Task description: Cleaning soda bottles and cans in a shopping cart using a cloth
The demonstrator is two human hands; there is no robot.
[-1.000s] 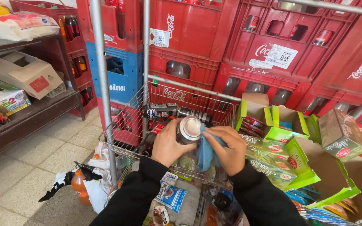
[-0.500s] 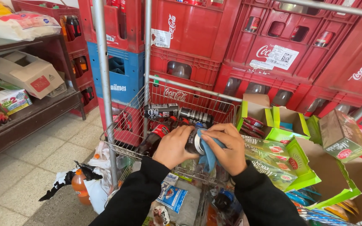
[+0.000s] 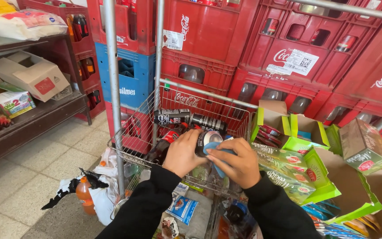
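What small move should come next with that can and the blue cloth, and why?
Probably a short wipe across the can's top. The left hand grips the dark can over the wire basket, its silver end tilted up, and the right hand presses the blue cloth against that rim. The can is steadied and the cloth already touches it.

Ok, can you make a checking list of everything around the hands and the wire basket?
Surface: wire basket on a metal rack, tiled floor below.
Job's things: a dark can held over the basket; a blue cloth pressed on its top.
Clutter: more dark cans lying in the basket; green cartons to the right; an orange bottle by the floor.
Hands: left hand grips the can; right hand holds the cloth.
Cables: nothing seen.
Surroundings: stacked red crates, one blue crate, a shelf with boxes.
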